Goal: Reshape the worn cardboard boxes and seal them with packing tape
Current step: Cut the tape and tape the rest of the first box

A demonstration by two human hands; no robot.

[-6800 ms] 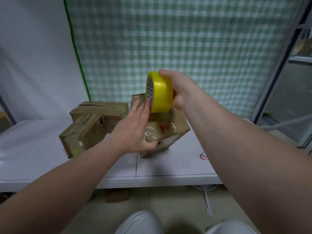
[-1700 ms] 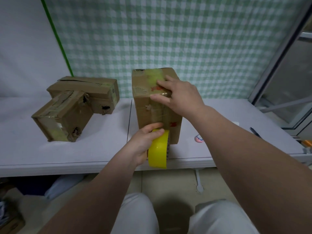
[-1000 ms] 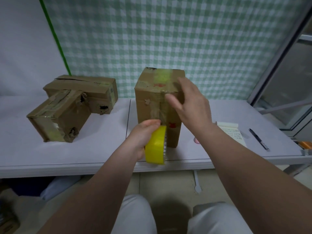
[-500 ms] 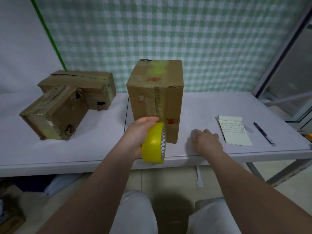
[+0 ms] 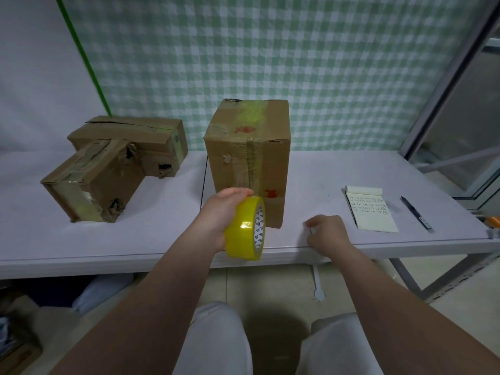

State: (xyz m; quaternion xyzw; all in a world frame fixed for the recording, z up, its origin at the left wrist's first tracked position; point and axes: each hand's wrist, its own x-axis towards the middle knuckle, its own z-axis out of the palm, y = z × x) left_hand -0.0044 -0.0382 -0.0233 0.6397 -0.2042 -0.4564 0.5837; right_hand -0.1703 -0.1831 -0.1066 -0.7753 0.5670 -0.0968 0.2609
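Upright at mid-table, tall brown cardboard box (image 5: 270,163), tape down its front seam. Just before its base, yellow packing-tape roll (image 5: 242,231) gripped by left hand (image 5: 221,212); right hand (image 5: 326,232) curled on white table (image 5: 162,236), whether holding anything, cannot tell. Best kept taut, cut close, end pressed flat. Leftward, battered brown cardboard boxes (image 5: 108,169); rightward, lined paper notepad (image 5: 370,209), black pen (image 5: 415,212); green checked curtain (image 5: 270,50) behind.

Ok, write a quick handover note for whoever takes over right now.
Left hand grips the yellow tape roll at the table edge.
Right hand curled on the table; unclear if it holds anything.
Upright box: tape runs over the top and down the front, apparently not yet cut from the roll.
Left to do: cut, then the front torn box and rear torn box on the left.
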